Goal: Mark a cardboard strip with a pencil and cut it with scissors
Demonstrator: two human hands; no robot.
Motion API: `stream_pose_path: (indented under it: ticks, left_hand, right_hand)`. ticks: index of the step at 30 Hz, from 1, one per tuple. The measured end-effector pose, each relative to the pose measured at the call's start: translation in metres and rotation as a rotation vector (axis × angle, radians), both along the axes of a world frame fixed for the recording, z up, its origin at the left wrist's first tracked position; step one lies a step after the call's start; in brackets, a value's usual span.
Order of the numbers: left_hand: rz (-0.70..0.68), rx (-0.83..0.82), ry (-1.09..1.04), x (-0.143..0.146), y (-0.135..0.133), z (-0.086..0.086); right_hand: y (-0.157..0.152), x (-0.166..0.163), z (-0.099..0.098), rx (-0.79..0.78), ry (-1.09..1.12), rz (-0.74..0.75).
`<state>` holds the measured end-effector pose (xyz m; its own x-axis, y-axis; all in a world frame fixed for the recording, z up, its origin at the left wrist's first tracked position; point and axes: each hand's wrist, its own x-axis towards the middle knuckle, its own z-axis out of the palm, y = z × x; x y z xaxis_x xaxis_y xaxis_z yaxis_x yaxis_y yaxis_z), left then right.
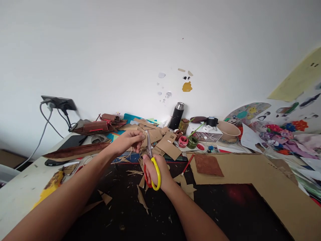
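Observation:
My left hand point(131, 140) is closed in a pinch on a small brown piece of cardboard point(144, 140), most of it hidden by the fingers or blending into the scraps behind. Close on its right, my right hand point(159, 167) grips a pair of scissors point(149, 147) with one red and one yellow handle loop. The blades point up and away from me, beside the piece in my left hand. Whether the blades touch it I cannot tell. Behind both hands lies a heap of cardboard pieces point(169, 145), with thin offcuts scattered below on the dark mat point(120, 207).
A large cardboard sheet point(240, 167) carries a brown-painted square point(209, 165); a red pencil point(187, 164) lies beside it. Paint jars point(192, 142), a black flask point(177, 116) and a beige bowl point(228, 130) stand along the wall. Painted cardboard pieces point(77, 150) lie at left.

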<state>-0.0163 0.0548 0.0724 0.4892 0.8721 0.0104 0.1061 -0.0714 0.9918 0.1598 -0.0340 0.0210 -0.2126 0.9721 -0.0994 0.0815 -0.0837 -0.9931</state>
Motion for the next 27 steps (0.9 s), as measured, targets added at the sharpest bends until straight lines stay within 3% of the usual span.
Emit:
stream_pose_path:
  ticks: [4, 13, 27]
  left_hand:
    - [-0.023, 0.057, 0.058, 0.005, -0.007, 0.006]
    - [-0.116, 0.081, 0.103, 0.013, -0.018, 0.014]
    - [-0.199, 0.06, 0.149, 0.02, -0.025, 0.009]
  right_hand:
    - [0.007, 0.012, 0.011, 0.095, 0.125, -0.097]
    - [0.013, 0.024, 0.024, 0.103, 0.192, -0.177]
    - [0.015, 0.026, 0.024, 0.137, 0.169, -0.191]
